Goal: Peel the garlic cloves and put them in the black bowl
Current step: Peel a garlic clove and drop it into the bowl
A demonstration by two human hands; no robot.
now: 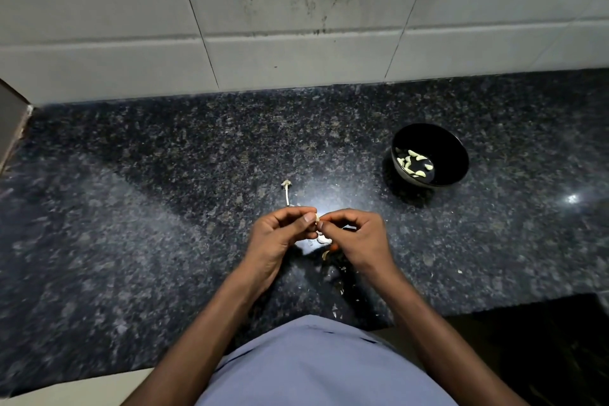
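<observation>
Both hands meet over the dark speckled granite counter (164,208), approx centre. Left hand (280,234) has fingers curled, thumb & forefinger pinching a small pale garlic clove (317,217). Right hand (357,237) is curled too, its fingertips (324,218) nipping the same clove from the 3 o'clock side. Round glossy black bowl (451,155) sits well apart at 2 o'clock w/ several peeled cloves inside. Dry garlic stem (287,191) lies just beyond the left hand at 11 o'clock. Papery skin scraps (336,277) lie under the wrists, at 6 o'clock.
</observation>
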